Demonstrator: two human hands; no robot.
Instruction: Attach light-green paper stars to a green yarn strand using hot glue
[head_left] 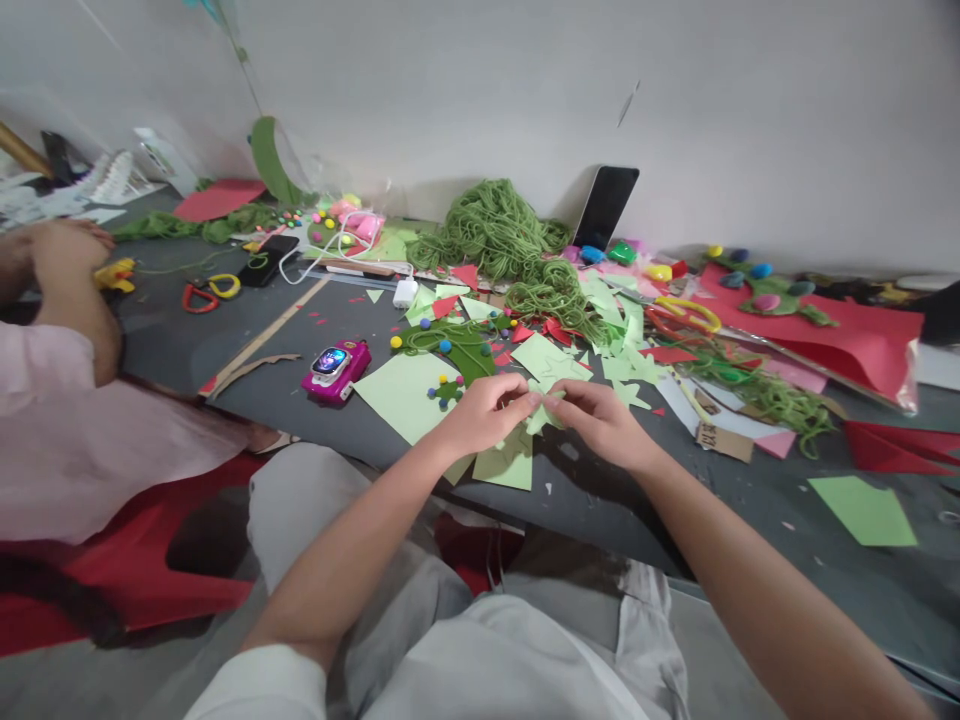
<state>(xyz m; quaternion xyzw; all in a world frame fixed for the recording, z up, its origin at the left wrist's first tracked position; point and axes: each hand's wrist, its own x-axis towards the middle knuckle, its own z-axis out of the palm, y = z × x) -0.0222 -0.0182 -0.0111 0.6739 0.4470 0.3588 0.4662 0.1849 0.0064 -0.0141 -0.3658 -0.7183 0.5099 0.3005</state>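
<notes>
Evidently, a pale green paper piece (543,415) is pinched from both sides by the fingers of the left hand (486,412) and right hand (609,425), near the front edge of the tabletop (604,505), presumably so that it is kept steady.

The cutout (542,410) at the frame's centre was matt, smooth paper. Above it, the yarn (495,232) looked rough and fibrous. The purple device (336,371) at centre left had a glossy plastic casing. The table (780,510) was matt, perhaps laminate.
</notes>
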